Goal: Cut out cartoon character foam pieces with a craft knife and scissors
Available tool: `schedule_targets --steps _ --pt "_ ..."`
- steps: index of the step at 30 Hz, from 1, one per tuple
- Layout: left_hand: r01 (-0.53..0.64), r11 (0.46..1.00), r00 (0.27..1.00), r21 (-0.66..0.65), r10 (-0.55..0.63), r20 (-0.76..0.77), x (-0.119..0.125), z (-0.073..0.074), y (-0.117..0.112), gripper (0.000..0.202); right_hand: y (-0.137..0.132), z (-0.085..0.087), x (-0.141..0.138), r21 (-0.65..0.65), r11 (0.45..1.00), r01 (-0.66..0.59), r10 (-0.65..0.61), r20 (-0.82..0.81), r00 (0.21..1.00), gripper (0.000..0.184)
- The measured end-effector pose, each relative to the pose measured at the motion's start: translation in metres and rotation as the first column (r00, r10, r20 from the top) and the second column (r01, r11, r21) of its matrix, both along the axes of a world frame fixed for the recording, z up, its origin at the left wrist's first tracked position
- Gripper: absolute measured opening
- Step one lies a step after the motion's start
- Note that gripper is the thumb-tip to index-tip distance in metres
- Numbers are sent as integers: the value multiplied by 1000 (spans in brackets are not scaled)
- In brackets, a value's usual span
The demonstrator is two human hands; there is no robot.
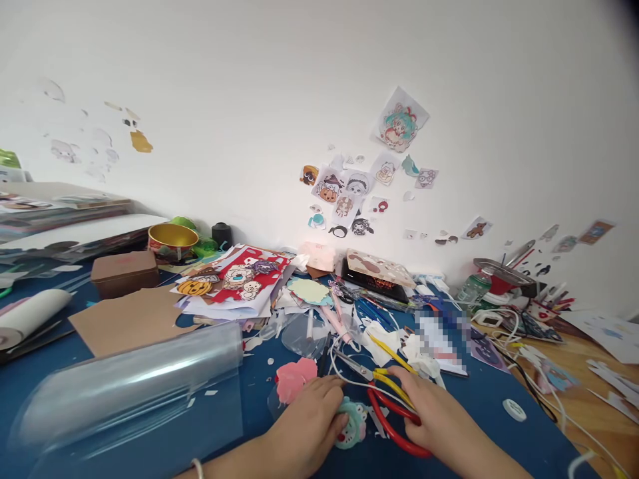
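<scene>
My right hand (439, 406) is wrapped round the handles of a pair of scissors (394, 426) with red and yellow handles. Their metal blades point up and left, and a white cable passes over them. My left hand (307, 416) is low over the table, its thumb on the edge of a teal cutout (353, 424) with a small cartoon face; its other fingers are curled, their undersides hidden. Just beyond that hand lies a pink cutout (296, 379), partly on clear film. Small paper scraps lie beneath the scissors.
A clear plastic roll (144, 379) and brown card (134, 319) lie to the left. Printed sheets (239, 276) are stacked behind. Pens, tissue and offcuts clutter the middle. Cables, a plastic bottle (474, 286) and a pen holder (542, 309) stand right. Cutouts are stuck on the wall.
</scene>
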State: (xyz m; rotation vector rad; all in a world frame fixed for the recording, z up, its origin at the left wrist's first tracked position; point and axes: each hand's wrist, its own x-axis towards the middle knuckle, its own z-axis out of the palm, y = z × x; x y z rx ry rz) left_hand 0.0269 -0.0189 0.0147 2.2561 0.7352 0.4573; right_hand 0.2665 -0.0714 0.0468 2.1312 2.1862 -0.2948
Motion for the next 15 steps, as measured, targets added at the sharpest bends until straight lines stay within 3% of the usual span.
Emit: schedule_targets --steps 5,8,12,13,15 --pt "17 994 999 107 -13 -42 -1 -2 3 14 -7 -7 3 64 998 -21 25 -57 998 76" --pt "42 988 998 146 -35 -52 -2 2 5 13 -7 -11 1 147 989 -11 32 -140 990 59" --pt "56 982 997 183 -46 -55 -2 6 7 13 -4 -19 -6 211 976 -60 98 -177 979 11" --pt "55 980 998 189 -45 -53 -2 6 7 12 -4 -22 -7 224 972 -67 107 -172 979 6" --pt "47 980 998 195 -38 -50 -2 5 8 11 -2 -24 -6 266 961 -79 126 -164 978 20"
